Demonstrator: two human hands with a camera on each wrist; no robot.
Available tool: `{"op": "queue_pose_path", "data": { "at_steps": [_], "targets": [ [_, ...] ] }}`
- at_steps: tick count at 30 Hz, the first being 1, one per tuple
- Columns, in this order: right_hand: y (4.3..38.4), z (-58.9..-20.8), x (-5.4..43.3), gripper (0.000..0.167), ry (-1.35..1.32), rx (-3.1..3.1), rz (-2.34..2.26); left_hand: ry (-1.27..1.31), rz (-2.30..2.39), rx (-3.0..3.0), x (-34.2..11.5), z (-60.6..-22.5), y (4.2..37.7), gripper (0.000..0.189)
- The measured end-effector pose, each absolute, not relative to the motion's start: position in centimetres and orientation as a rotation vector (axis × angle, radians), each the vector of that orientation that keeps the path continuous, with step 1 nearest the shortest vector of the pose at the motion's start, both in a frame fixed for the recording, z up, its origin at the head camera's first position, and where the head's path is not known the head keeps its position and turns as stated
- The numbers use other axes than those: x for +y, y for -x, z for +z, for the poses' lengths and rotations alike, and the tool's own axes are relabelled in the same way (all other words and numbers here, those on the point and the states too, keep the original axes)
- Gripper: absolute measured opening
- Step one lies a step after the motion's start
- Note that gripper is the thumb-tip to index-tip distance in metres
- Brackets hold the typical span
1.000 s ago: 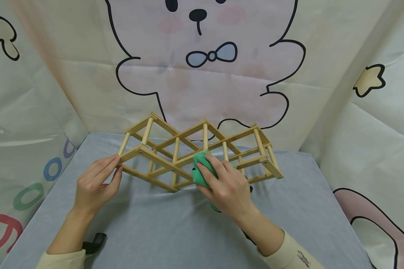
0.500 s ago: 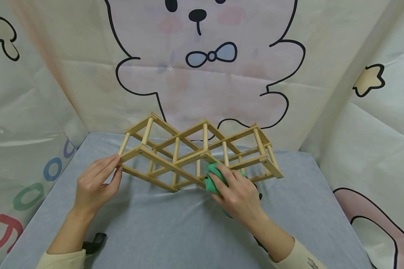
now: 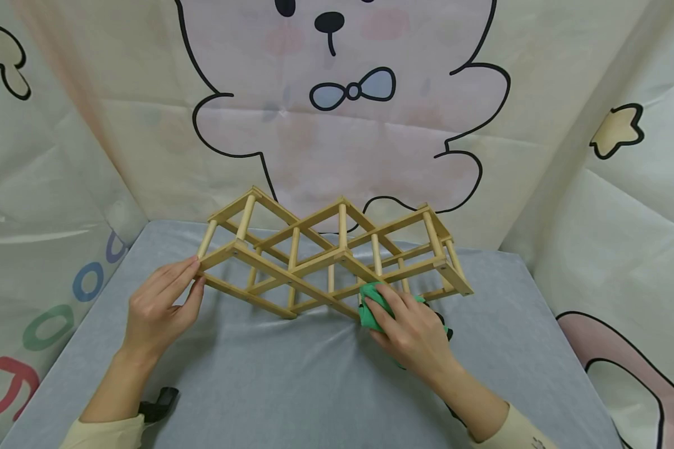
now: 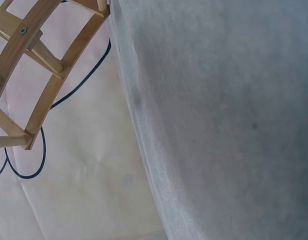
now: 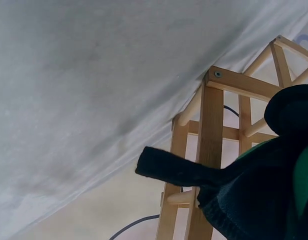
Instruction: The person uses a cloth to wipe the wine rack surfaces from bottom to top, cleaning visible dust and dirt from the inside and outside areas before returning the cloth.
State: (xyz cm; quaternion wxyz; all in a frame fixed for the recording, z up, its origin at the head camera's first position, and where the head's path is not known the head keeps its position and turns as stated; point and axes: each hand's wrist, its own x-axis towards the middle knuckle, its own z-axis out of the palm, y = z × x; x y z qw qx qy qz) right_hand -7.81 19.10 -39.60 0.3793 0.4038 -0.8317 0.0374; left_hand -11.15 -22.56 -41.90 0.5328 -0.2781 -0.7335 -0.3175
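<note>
A wooden lattice rack [image 3: 275,269] of crossed slats and round dowels stands on the table in the head view. Its left front corner is pinched between the fingers and thumb of my left hand [image 3: 160,308]. My right hand [image 3: 412,330] grips a bunched green cloth [image 3: 375,308] against a lower front slat, right of the rack's middle. Dark parts of the bundle [image 5: 254,185] fill the lower right of the right wrist view, where the fingers are hidden. In the left wrist view only one end of the rack [image 4: 49,95] shows, without the hand.
A blue-grey cloth covers the table [image 3: 281,393]. Behind it hangs a pale backdrop [image 3: 359,143] with a cartoon bear, and similar printed sheets close off both sides. A black strap end [image 3: 160,404] sticks out at my left wrist.
My right hand has slid with the green cloth to the right and slightly down along the front slat, uncovering the rack's middle joint. The left hand and the rack stay in place.
</note>
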Motion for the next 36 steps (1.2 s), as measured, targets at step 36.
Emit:
{"op": "queue_pose_path", "data": {
  "at_steps": [36],
  "targets": [
    [8.0, -35.6, 22.9, 0.031, -0.879, -1.979, 0.083, 0.66, -0.748, -1.748, -22.6, -42.0, 11.3, 0.028]
  ]
}}
